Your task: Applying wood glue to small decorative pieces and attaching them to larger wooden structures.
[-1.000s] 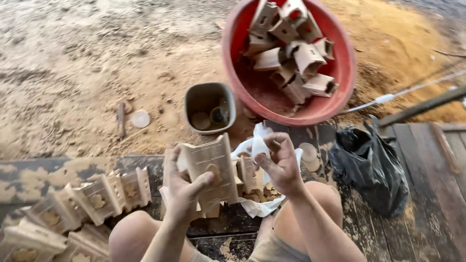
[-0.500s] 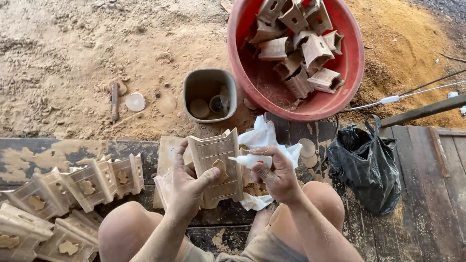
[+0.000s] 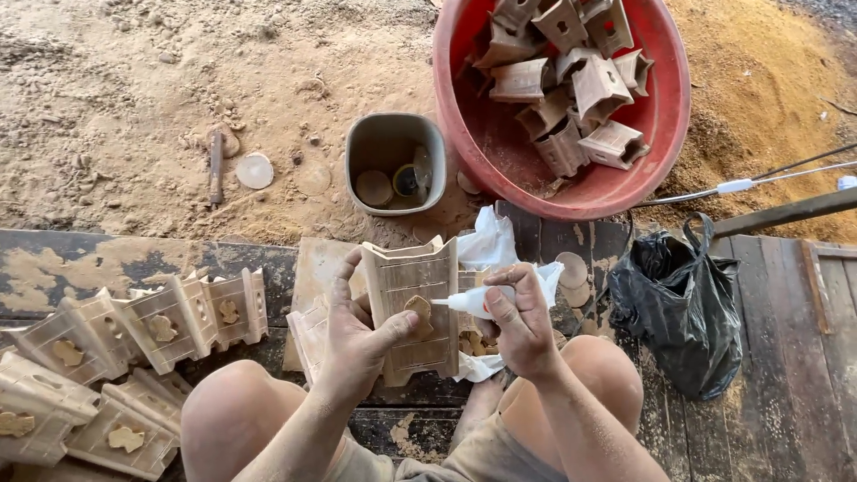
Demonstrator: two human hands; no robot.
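The left hand is clamped on a pale, ridged wooden panel with notched ends, held upright above the knees, its thumb pressing a small tan wooden cutout against the panel's face. The right hand is closed around a small white squeeze bottle, whose nozzle points left and meets the cutout's edge. Behind the hands lies a crumpled white plastic bag holding more small wooden pieces (only partly visible). Finished panels of the same kind lie in rows on the dark plank floor to the left. Farther off on the sandy ground stand a grey plastic cup and a red plastic basin heaped with wooden parts; a black plastic bag sits to the right.
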